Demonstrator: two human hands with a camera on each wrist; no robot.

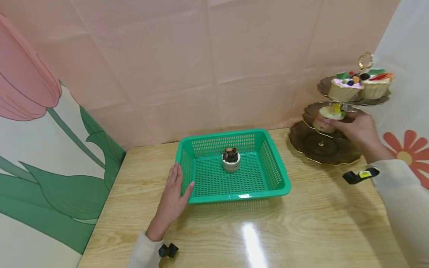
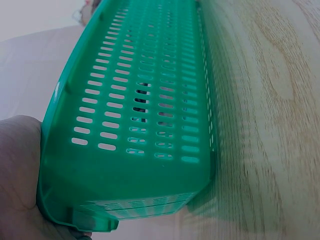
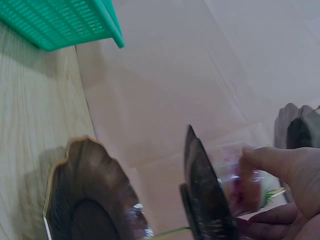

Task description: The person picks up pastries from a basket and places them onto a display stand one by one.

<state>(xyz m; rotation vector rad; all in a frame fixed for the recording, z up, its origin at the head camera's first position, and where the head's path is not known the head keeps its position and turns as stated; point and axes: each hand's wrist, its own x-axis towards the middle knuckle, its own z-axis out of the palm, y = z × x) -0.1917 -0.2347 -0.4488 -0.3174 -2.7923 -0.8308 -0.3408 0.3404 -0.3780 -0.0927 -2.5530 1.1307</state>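
In the head view my left hand point(image 1: 172, 197) rests on the left rim of a green perforated plastic basket point(image 1: 280, 169), fingers straight along it and thumb at the near corner. Inside that basket stands a small white cup dessert point(image 1: 231, 166) with a dark chocolate-like topping. Over at the right, my right hand point(image 1: 361, 128) grips a clear dessert cup point(image 1: 323, 123) with a cream top and yellow fruit, at the middle tier of a brown tiered stand point(image 1: 316, 150). The right wrist view shows thumb and fingers around the cup point(image 3: 242, 182), just beside the tier plate point(image 3: 202, 185).
Two cupcakes, one with purple cream point(image 1: 342, 92) and one with white cream point(image 1: 375, 88), sit on the stand's top tier below a gold ring handle point(image 1: 365, 60). A pink cloth point(image 1: 167, 74) hangs behind the wooden table point(image 1: 214, 238).
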